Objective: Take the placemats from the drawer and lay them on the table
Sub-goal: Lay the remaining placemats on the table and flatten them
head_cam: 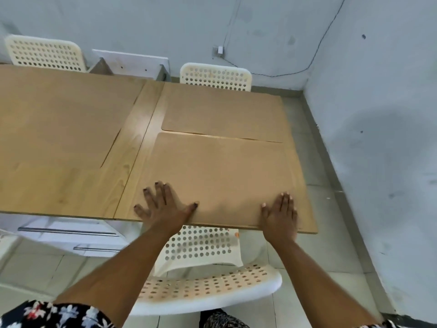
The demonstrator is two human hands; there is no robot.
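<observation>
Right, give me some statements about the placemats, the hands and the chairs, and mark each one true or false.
1. Both hands lie flat on the near placemat. True: the left hand and right hand press its near edge.
2. The far placemat is rolled up. False: it lies flat.
3. A white perforated chair stands tucked at the table's near side. True.
4. The near placemat hangs from the left hand in the air. False: it rests on the table.
5. Plates sit on the placemats. False: they are bare.

walls (260, 24): pale grey, stained | floor (331, 245): light tiles | chairs (215, 76): white, perforated
</observation>
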